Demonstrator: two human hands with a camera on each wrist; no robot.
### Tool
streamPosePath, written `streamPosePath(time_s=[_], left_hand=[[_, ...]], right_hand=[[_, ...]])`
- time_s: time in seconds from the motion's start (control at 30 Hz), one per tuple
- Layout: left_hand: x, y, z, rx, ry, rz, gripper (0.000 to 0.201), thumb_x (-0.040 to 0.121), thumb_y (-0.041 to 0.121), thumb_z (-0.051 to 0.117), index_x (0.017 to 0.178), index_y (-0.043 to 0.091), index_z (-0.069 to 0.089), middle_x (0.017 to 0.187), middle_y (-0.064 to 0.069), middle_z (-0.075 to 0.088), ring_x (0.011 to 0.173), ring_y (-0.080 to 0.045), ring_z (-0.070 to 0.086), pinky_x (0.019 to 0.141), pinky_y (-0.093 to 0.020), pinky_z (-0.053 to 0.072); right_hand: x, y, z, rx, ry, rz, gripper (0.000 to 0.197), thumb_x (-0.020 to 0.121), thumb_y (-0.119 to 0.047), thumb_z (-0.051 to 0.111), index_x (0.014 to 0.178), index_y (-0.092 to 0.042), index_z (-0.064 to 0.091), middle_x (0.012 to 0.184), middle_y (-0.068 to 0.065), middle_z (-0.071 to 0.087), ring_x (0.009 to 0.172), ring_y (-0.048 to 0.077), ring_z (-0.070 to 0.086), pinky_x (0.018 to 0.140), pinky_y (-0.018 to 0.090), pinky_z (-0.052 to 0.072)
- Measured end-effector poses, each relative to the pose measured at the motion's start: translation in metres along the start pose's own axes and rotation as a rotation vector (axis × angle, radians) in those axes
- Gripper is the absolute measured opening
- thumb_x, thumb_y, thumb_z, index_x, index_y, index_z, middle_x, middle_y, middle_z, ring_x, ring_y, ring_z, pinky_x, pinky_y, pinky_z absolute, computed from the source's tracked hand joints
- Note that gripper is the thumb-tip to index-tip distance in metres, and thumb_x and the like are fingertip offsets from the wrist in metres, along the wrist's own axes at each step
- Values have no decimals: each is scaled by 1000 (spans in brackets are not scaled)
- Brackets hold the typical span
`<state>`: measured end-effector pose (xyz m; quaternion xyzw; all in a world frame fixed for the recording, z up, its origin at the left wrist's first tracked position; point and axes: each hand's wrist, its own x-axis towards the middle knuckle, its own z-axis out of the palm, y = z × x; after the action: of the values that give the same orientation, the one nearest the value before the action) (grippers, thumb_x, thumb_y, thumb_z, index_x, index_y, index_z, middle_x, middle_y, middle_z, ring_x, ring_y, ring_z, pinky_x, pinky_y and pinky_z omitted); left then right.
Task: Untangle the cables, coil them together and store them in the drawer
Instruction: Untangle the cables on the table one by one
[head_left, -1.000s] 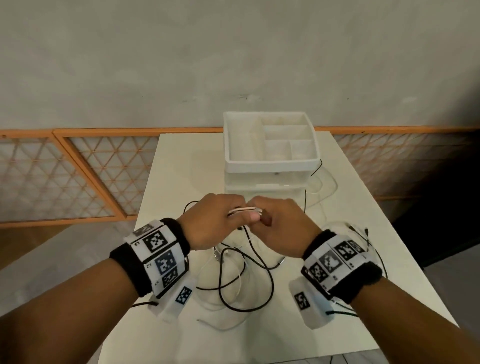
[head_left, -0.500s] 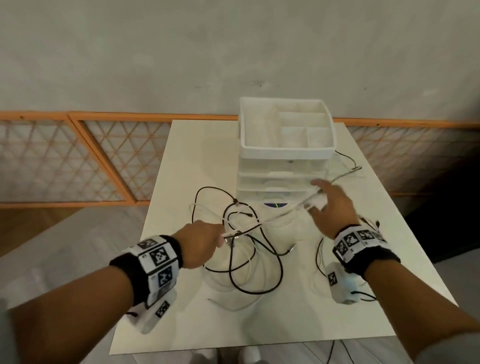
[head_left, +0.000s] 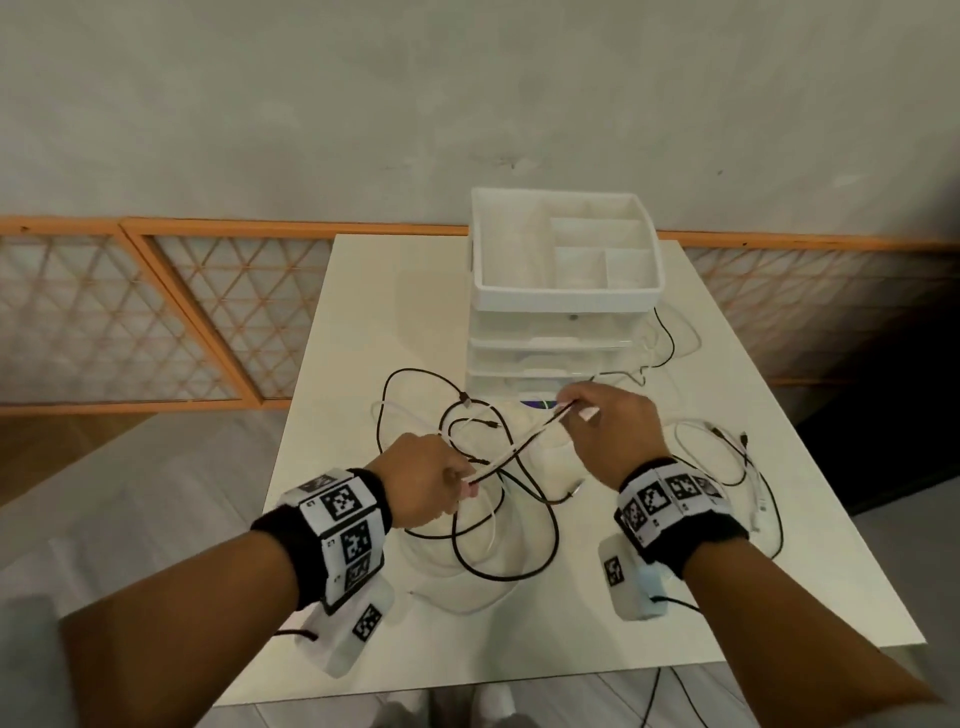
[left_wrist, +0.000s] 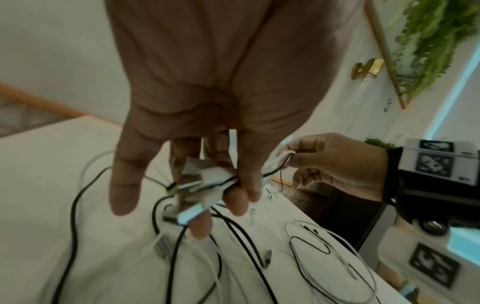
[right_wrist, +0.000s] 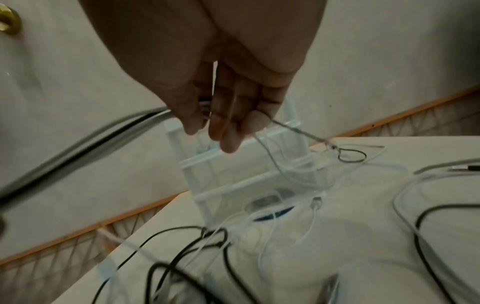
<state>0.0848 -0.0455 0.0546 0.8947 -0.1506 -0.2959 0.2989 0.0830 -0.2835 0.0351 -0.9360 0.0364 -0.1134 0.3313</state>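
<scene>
Black cables (head_left: 519, 566) and white cables (head_left: 488, 535) lie tangled on the white table (head_left: 363, 322). My left hand (head_left: 431, 486) grips a bunch of plug ends (left_wrist: 205, 185) and strands above the tangle. A taut stretch of black and white cable (head_left: 519, 449) runs from it to my right hand (head_left: 602, 426), which pinches the strands just in front of the white drawer unit (head_left: 561, 343). In the right wrist view the right hand (right_wrist: 221, 123) has thin strands (right_wrist: 280, 156) trailing from its fingers toward the drawers (right_wrist: 246, 170). All drawers look closed.
An open compartment tray (head_left: 566, 249) tops the drawer unit. More cable loops (head_left: 727, 457) lie at the table's right side, and one black loop (head_left: 665, 343) sits beside the unit. A wall and an orange lattice rail (head_left: 156, 312) stand behind the table.
A second ago both hands held the cables close together. The right hand then swung far out to the right, and has now come partly back toward the drawers with the strands pulled taut.
</scene>
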Motion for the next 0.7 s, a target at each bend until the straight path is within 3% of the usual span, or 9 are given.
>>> streamPosePath(time_s=[0.07,0.1,0.17,0.2,0.27,0.37,0.43,0.57,0.7], left_hand=[[2,-3,11,-93,41,-56,20,95,6,49,91,14,67,78,2,67,66,-11,61,42,-8,39],[2,-6,14,-153,78,-76,22,94,2,45,86,13,63,81,-4,68,67,-17,61,44,-12,42],[3,-15,12,-202,150,-87,22,94,0,41,86,11,58,82,-7,66,70,-28,59,55,-22,46],[3,-18,9,-177,174,-80,20,96,3,41,88,12,57,75,-1,60,70,-30,55,59,-24,44],[1,-22,2,-71,187,-58,18,102,18,41,91,16,55,68,11,50,65,-20,50,56,-20,36],[-1,-19,-5,-8,231,1,33,102,38,46,86,11,60,64,8,48,60,-10,46,56,-21,32],[-1,-15,-6,-61,278,-9,39,100,41,48,74,15,60,58,8,46,55,-8,43,55,-23,31],[2,-8,-7,-182,355,26,45,102,42,44,79,3,54,57,8,45,51,-11,40,54,-26,32],[5,5,-16,-313,398,88,39,100,39,48,71,13,52,56,6,45,47,-11,37,49,-27,31]], right_hand=[[-13,-4,10,50,-110,40,50,87,-25,70,133,-33,54,106,-21,61,63,10,62,85,29,53],[-24,-5,17,33,-165,68,57,87,-25,69,137,-35,44,107,-22,57,65,10,61,83,28,51],[-48,-1,29,-16,-224,58,45,84,-21,65,121,-33,42,96,-20,55,68,10,56,75,28,50],[-59,3,34,-79,-299,44,37,82,-20,62,111,-32,43,93,-17,53,72,12,55,74,28,48],[-76,14,43,-255,-562,19,29,80,-25,59,106,-33,50,104,-14,51,93,15,57,83,29,46],[-92,39,57,-433,-805,5,36,77,-31,61,113,-31,59,122,-6,47,112,19,52,93,30,46],[-95,49,62,-481,-753,-8,25,83,-30,57,107,-28,63,120,-4,47,111,20,51,88,30,46],[-78,45,57,-372,-630,-15,12,90,-30,54,94,-27,64,103,-2,60,97,21,57,83,33,49],[-29,14,9,18,-193,-13,17,90,-32,57,81,-23,68,69,-7,65,65,16,61,68,26,47]])
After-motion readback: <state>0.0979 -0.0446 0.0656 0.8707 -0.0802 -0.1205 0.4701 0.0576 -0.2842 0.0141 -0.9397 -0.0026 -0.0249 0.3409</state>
